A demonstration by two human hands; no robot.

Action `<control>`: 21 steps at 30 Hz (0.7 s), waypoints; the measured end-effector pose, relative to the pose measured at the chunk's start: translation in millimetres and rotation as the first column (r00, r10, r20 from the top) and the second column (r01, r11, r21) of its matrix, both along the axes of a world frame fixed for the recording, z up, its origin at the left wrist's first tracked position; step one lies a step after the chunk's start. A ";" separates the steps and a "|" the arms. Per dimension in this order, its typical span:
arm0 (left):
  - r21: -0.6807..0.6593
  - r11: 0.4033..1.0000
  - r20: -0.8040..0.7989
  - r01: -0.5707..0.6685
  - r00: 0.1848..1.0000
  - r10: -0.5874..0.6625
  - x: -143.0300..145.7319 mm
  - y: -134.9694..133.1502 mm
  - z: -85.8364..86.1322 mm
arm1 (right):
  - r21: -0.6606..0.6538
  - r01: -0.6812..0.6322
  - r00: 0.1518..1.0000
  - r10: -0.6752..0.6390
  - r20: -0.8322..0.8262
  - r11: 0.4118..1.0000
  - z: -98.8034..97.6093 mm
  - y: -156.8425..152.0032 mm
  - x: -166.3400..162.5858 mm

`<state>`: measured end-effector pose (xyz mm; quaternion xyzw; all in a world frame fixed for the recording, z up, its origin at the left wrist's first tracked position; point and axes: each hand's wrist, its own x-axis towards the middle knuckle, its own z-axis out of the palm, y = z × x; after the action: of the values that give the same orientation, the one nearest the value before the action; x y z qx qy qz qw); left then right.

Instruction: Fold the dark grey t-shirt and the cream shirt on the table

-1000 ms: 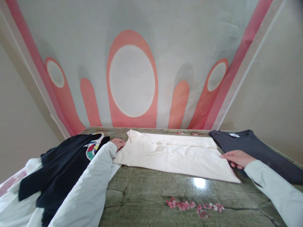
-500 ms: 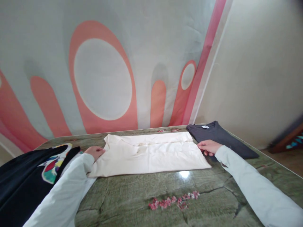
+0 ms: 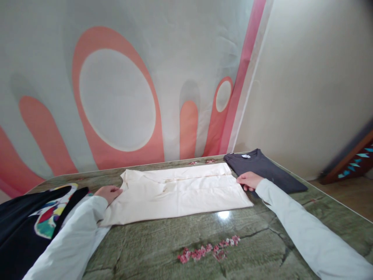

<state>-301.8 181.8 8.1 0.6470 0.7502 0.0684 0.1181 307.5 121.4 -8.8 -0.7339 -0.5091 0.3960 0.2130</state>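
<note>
A cream T-shirt point(image 3: 180, 194) lies flat on the table, folded into a long strip with a few creases in its upper layer. My left hand point(image 3: 109, 192) pinches its left end, near the collar side. At the opposite end, my right hand point(image 3: 248, 181) has thumb and fingers closed on the hem edge. Both hands rest low, close to the tabletop. The fingertips of my left hand are partly hidden from the camera.
A folded dark grey T-shirt point(image 3: 266, 171) lies at the table's back right, just behind my right hand. Black clothes with a colourful print point(image 3: 49, 217) are heaped at the left, under my left forearm. The wood-patterned table point(image 3: 151, 249) meets a decorated wall point(image 3: 171, 46).
The view has turned slightly right, so everything sits a little further left. Both hands keep their places at the two ends of the cream T-shirt, which looks unchanged.
</note>
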 end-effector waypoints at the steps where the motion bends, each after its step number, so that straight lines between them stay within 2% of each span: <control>1: 0.002 1.000 -0.010 -0.003 1.000 0.003 0.3 -0.5 1.0 | 0.002 0.003 1.000 -0.003 0.016 1.000 -0.5 0.4 -0.3; 5: 0.014 1.000 -0.039 -0.014 0.999 0.015 2.9 -3.7 6.0 | 0.001 0.012 0.999 -0.012 0.049 1.000 0.2 0.6 -0.3; 12: -0.012 1.000 -0.026 -0.019 0.999 0.019 5.8 -4.0 7.8 | -0.080 -0.065 0.993 0.056 -0.108 0.995 4.6 -4.1 9.4; 15: -0.019 1.000 -0.009 -0.016 1.000 0.016 4.4 -3.6 7.4 | -0.034 -0.041 0.989 0.036 -0.140 0.999 4.2 -2.4 7.4; 17: -0.026 1.000 -0.012 -0.010 1.000 0.009 4.0 -4.0 8.0 | 0.004 -0.023 0.994 0.023 -0.104 1.000 4.2 -0.1 1.0; 21: -0.024 0.999 -0.034 -0.042 0.999 0.041 7.9 -4.5 9.4 | 0.055 -0.005 0.996 0.000 0.086 0.998 1.4 6.3 -14.4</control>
<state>-293.9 177.4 17.5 0.6310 0.7660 0.0506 0.1119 293.2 127.7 -7.4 -0.7435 -0.5295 0.3500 0.2108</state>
